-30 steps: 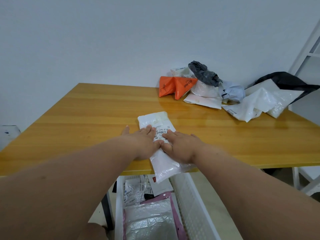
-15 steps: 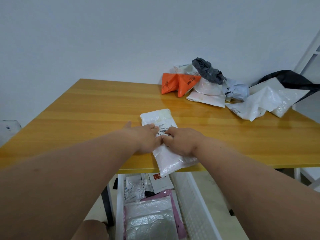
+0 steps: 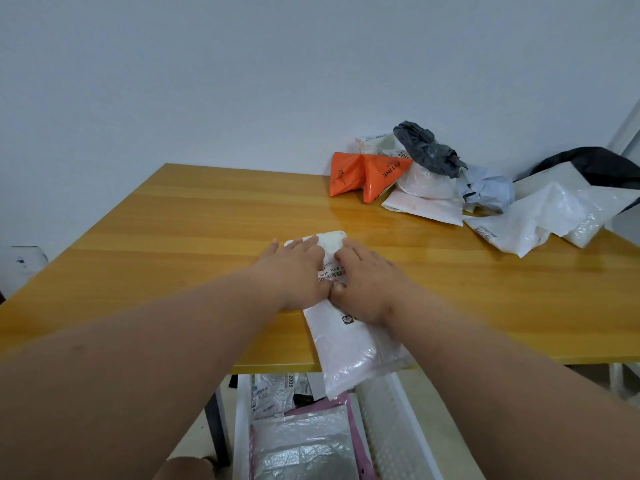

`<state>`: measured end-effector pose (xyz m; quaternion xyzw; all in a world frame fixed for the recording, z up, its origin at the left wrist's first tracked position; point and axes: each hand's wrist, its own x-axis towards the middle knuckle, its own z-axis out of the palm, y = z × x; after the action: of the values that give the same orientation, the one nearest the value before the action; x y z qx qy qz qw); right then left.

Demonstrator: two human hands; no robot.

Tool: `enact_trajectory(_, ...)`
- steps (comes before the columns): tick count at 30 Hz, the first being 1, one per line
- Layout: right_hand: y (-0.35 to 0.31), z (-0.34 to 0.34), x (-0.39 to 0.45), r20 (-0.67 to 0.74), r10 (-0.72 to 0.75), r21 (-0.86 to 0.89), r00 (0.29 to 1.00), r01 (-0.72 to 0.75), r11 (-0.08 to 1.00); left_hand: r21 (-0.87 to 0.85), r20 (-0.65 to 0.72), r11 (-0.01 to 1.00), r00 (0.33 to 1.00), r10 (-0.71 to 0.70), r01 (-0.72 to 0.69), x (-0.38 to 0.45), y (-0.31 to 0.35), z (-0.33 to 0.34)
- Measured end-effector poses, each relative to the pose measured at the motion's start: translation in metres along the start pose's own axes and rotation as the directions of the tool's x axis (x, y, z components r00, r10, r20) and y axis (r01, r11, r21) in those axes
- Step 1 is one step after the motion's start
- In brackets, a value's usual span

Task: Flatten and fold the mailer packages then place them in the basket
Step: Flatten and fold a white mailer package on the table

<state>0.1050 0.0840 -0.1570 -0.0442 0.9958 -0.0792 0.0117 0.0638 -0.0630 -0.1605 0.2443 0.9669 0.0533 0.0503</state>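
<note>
The wooden table (image 3: pixel 173 237) is seen across the middle of the frame. A pile of mailers (image 3: pixel 450 188) is heaped at the upper right. A white basket (image 3: pixel 242 427) is seen at the bottom, below the table edge. In the centre, a white mailer (image 3: pixel 349 351) is pressed flat by the left hand (image 3: pixel 294 268) and the right hand (image 3: pixel 367 282), fingers stretched out, side by side.

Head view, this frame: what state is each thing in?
white mailer: flat on the table, near end overhanging its edge
left hand: pressing on mailer, fingers straight
right hand: pressing on mailer, fingers straight
basket: below the table edge, holds mailers
mailer pile: crumpled, unfolded
</note>
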Motion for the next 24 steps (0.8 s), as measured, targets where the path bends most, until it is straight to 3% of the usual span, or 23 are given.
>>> enact_trajectory(5, 0.003, 0.005, 0.007, 0.116, -0.003, -0.007, 0.993, 0.003, 1.000, -0.070, 0.017, 0.994, 0.997, -0.080, 0.081, 0.006, -0.001, -0.001)
enact_trajectory(16, 0.001, -0.001, 0.012, 0.190, 0.003, 0.027, 0.982, -0.009, 1.000, 0.068, 0.214, 0.997, 0.975, -0.051, 0.037, 0.020, -0.004, -0.013)
enact_trajectory(24, 0.002, 0.001, 0.024, 0.180, 0.059, 0.058, 0.982, -0.070, 0.996, 0.011, 0.108, 0.999, 0.993, -0.047, 0.046, 0.030, -0.008, -0.001)
